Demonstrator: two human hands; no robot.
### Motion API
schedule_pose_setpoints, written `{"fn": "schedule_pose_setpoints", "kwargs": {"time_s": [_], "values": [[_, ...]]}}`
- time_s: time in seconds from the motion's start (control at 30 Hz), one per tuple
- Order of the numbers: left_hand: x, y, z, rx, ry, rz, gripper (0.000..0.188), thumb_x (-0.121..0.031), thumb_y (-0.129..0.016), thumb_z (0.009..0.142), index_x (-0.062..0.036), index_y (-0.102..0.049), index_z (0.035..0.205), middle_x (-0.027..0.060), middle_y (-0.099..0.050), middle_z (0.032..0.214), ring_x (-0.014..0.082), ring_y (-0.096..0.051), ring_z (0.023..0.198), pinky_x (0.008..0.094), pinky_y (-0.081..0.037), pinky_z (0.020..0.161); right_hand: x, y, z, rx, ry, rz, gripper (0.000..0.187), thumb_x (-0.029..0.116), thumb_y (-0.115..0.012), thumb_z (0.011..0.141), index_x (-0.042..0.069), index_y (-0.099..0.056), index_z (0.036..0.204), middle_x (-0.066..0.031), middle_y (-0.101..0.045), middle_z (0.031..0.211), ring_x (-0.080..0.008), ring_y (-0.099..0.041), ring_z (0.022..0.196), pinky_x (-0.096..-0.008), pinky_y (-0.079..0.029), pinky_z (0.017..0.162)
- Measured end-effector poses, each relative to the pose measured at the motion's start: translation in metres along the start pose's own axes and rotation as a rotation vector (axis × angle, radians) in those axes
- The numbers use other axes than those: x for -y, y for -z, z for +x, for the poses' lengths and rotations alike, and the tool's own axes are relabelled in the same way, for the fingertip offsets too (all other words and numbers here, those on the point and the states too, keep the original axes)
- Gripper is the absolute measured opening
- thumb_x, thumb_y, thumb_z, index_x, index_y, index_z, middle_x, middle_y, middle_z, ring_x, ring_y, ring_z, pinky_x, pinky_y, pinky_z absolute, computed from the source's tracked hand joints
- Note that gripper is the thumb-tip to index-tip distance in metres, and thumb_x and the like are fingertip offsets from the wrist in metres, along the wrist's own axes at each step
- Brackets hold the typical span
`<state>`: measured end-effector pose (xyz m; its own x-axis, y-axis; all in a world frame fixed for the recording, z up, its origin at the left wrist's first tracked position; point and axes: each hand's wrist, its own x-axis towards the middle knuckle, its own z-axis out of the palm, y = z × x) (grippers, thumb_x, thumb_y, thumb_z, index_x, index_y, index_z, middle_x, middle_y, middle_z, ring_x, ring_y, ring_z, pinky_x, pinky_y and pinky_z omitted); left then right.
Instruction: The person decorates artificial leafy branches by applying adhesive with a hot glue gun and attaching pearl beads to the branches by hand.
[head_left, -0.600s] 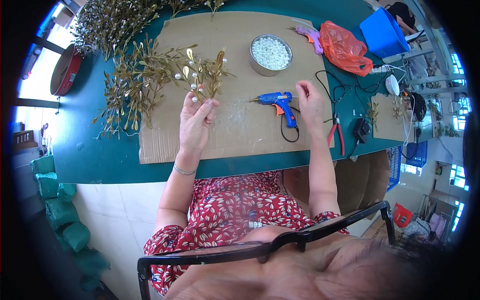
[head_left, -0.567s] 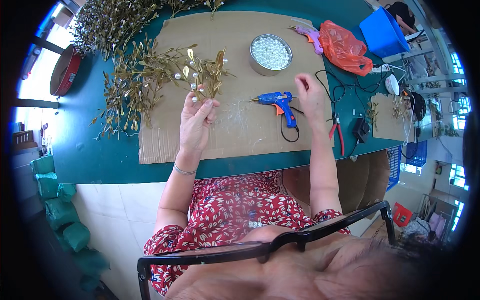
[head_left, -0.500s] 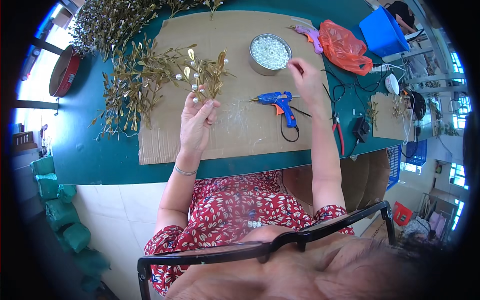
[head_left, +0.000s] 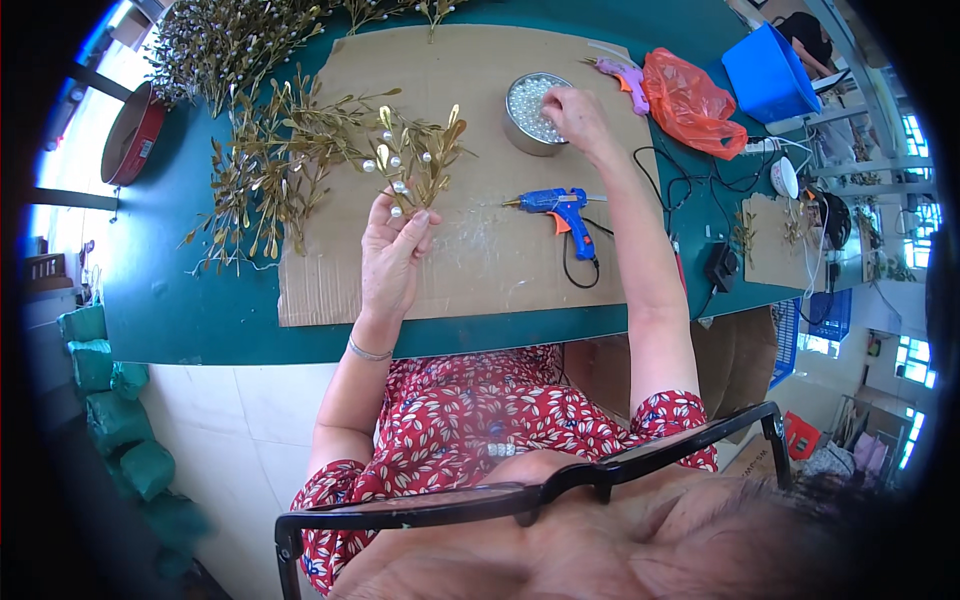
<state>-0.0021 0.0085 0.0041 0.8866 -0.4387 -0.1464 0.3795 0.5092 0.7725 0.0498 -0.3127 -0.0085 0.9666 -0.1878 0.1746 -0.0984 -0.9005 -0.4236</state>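
well, the left hand [head_left: 393,262] has its thumb and fingers pinched narrow on the base of a golden sprig [head_left: 399,187], which stands upright above the left half of the cardboard sheet [head_left: 470,275], its leaves and white beads above the fingertips. the right hand [head_left: 577,118] is at the round metal bowl [head_left: 535,147] near the cardboard's far edge, fingers bent down over the loose white beads [head_left: 524,100] inside; i cannot tell how narrow the fingertips are or whether they hold a bead.

a blue glue gun [head_left: 553,199] lies between the bowl and the cardboard's near edge, nozzle toward the left edge. a purple glue gun [head_left: 627,78] rests by the cardboard's far right corner, just beside a red plastic bag [head_left: 690,100]. a blue bin [head_left: 770,75] sits near the far right corner of the green table [head_left: 200,330]. looser golden branches [head_left: 260,170] spread across the cardboard's left edge, and a dense heap of branches [head_left: 225,45] fills the table's far left corner.
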Motion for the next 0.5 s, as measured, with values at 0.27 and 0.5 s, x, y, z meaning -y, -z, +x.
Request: {"fn": "schedule_pose_setpoints", "kwargs": {"time_s": [0.27,0.5], "values": [[0.011,-0.007,-0.005,0.009,0.019,0.032,0.039,0.0,-0.051,0.09,-0.0075,-0.042,0.127,0.0075,-0.059,0.086,0.0059,-0.039,0.06,0.0192,-0.031,0.054,0.056,0.03,-0.085,0.045,-0.319,1.586,0.016,0.011,-0.061,0.086,-0.003,-0.065,0.093,-0.0058,-0.063,0.074,-0.0108,-0.058,0.066,-0.0231,-0.045,0.059],[0.024,-0.022,-0.011,0.085,0.076,0.034,0.04,0.0,-0.051,0.09,-0.0064,-0.041,0.128,0.0085,-0.059,0.086,0.0059,-0.039,0.06,0.019,-0.031,0.053,0.08,0.026,-0.146,0.067,-0.326,2.052,0.017,0.005,-0.06,0.085,-0.003,-0.063,0.099,-0.0083,-0.063,0.084,-0.0129,-0.058,0.073,-0.0244,-0.045,0.061]]}}
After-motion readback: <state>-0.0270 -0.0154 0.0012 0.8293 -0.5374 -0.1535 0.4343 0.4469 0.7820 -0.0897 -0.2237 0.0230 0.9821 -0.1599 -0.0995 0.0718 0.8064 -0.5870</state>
